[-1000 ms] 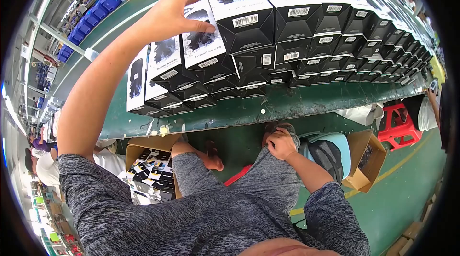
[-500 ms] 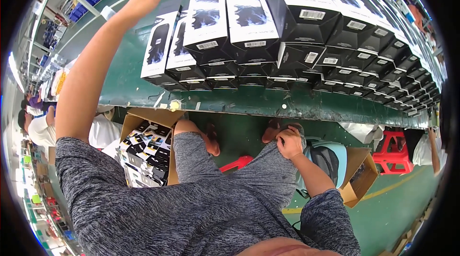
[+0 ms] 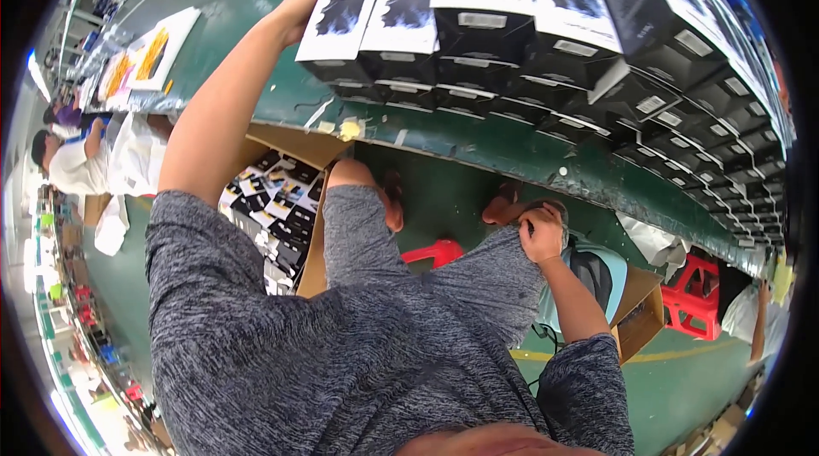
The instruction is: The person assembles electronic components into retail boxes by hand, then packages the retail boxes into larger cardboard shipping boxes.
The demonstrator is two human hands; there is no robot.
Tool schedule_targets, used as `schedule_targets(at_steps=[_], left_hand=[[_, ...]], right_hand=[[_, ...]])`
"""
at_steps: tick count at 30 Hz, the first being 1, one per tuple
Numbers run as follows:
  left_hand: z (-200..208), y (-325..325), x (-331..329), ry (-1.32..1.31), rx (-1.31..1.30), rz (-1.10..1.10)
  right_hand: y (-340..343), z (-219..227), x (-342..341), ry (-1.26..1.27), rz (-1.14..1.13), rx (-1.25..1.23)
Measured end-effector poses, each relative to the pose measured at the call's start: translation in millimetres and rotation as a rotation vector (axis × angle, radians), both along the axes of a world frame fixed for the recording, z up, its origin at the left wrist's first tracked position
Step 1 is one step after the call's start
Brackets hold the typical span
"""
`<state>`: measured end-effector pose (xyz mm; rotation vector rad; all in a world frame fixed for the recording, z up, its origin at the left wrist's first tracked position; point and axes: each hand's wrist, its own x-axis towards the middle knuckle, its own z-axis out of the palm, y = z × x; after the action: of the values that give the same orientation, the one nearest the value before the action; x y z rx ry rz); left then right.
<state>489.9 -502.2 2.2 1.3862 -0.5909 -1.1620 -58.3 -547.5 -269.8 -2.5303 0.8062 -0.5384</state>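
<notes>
My left hand (image 3: 305,5) lies along the left side of the leftmost box (image 3: 341,8) in a stack on the bench, its fingers stretched out and partly hidden by the box. That box is black and white with a dark picture panel on its upper face. More boxes of the same kind (image 3: 484,34) stand pressed against it to the right, in several layers. My right hand (image 3: 542,232) rests on my right knee, on the grey shorts, fingers loosely bent and apart, with nothing seen in it.
The green bench (image 3: 426,136) has a worn front edge with tape scraps. Beneath it are an open carton (image 3: 317,238) of small packs at left, a light-blue bag (image 3: 612,273), another carton (image 3: 644,311) and a red stool (image 3: 695,298). Other people (image 3: 77,157) sit at left.
My left hand has come down from above the bench's far left onto the side of the leftmost box. The view has swung left. My right hand stays on the knee.
</notes>
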Motion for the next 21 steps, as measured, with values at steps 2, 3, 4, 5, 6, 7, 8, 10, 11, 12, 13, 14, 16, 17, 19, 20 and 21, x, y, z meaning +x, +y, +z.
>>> schedule_targets(at_steps=[2,3,4,5,6,7,8,10,11,12,13,14,16,17,19,20,21], left_hand=[[11.3,-18.9,-23.1,0.049,0.021,-0.011],[11.7,-15.9,-22.9,0.092,0.002,-0.038],[8.9,-14.6,-18.2,0.136,-0.018,-0.067],[5.9,-14.7,-13.4,0.065,-0.044,-0.167],[1.2,-12.9,-10.0,0.084,-0.064,-0.165],[-1.5,-12.3,-8.3,0.088,-0.061,-0.154],[-5.8,-10.9,-7.9,0.053,-0.059,-0.141],[-11.8,-11.0,-5.1,-0.016,-0.05,-0.11],[-14.6,-9.3,-3.1,-0.053,-0.047,-0.088],[-16.6,-7.4,0.4,-0.089,-0.042,-0.063],[-18.7,-3.6,5.6,-0.125,-0.028,-0.03],[-20.6,0.6,11.8,-0.16,-0.011,0.008],[-18.2,3.0,28.3,-0.09,-0.033,0.016],[-20.9,5.5,45.6,-0.377,-0.066,0.23],[71.8,-4.4,-0.5,-0.161,0.493,0.519],[22.9,56.1,26.5,-0.668,-0.322,0.256],[13.0,92.2,58.2,-0.732,-0.354,0.293]], right_hand=[[-2.1,-1.1,1.5,0.024,0.015,0.018],[-1.8,-0.5,2.4,0.022,0.016,0.001],[-0.4,0.8,1.9,0.021,0.013,-0.017],[0.4,2.7,1.4,0.035,0.021,-0.017],[4.4,4.2,0.7,0.042,0.034,-0.006],[3.7,5.9,2.6,0.041,0.035,-0.012],[3.5,6.0,3.9,0.04,0.036,-0.018],[4.4,2.3,4.9,0.047,0.057,-0.008],[4.6,1.3,5.7,0.054,0.057,0.001],[4.3,-0.2,7.2,0.063,0.06,0.011],[3.9,-0.8,10.5,0.064,0.093,0.02],[2.8,-0.1,14.6,0.074,0.089,0.009],[2.3,-1.7,15.4,0.099,0.098,-0.003],[-0.8,-4.1,12.1,0.116,0.102,-0.007],[0.2,-2.4,-8.5,0.116,0.046,-0.086],[-2.3,-6.5,-4.3,0.11,0.096,-0.073],[-2.0,-7.9,-4.6,0.107,0.096,-0.106]])
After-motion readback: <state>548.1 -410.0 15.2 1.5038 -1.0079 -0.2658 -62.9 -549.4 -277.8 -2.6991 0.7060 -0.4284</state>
